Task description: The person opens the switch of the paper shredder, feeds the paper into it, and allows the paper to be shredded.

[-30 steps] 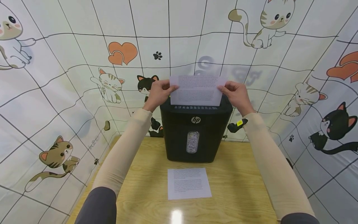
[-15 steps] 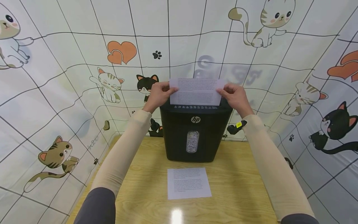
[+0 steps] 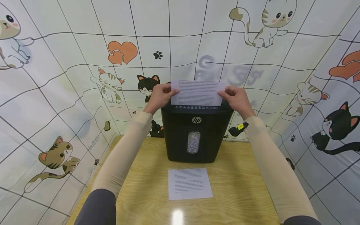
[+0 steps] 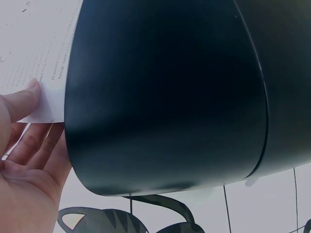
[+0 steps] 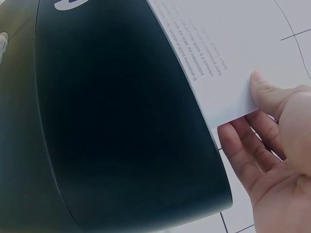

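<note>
A black HP paper shredder (image 3: 180, 134) stands at the back of the table, with paper shreds showing through its front window (image 3: 193, 142). A printed sheet of paper (image 3: 197, 93) stands upright at its top, the lower part hidden in the shredder. My left hand (image 3: 161, 97) pinches the sheet's left edge between thumb and fingers. On the opposite edge my right hand (image 3: 237, 99) pinches it the same way. Both wrist views show each thumb lying on the printed face, fingers behind, close beside the shredder's top.
A second printed sheet (image 3: 189, 184) lies flat on the wooden table (image 3: 146, 187) in front of the shredder. A curtain (image 3: 191, 18) printed with cats and grid lines surrounds the table at the back and sides.
The upright sheet has sunk a little lower into the shredder, its top edge dropping. Both hands have moved slightly down with it, still pinching its edges.
</note>
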`<state>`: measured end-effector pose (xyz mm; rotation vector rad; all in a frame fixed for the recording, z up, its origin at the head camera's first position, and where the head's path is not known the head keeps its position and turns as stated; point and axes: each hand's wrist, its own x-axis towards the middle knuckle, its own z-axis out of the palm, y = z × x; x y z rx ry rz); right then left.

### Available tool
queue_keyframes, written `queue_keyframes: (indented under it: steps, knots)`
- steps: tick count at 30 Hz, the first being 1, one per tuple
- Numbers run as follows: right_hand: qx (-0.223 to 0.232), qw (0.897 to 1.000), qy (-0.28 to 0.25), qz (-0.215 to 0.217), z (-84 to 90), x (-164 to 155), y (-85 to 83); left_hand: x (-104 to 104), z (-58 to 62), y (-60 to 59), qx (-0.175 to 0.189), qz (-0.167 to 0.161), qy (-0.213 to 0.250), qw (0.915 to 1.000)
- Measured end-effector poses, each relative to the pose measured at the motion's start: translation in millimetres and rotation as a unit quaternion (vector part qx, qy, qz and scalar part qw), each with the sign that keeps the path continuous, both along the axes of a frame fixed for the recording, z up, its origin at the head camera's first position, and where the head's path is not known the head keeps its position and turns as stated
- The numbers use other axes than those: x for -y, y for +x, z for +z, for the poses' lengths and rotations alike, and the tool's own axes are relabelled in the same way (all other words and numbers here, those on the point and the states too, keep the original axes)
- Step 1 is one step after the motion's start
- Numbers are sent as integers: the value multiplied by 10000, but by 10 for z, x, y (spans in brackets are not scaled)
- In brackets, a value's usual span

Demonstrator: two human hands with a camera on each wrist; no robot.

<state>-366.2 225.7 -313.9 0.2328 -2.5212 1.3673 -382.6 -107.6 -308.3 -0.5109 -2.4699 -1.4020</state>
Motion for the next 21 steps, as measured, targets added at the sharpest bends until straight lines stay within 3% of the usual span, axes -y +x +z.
queue_keyframes:
  steps: [21]
  knots:
    - [74,9999,107,-101,30,30,-5,31,-52,-9,104,-38,129,9999]
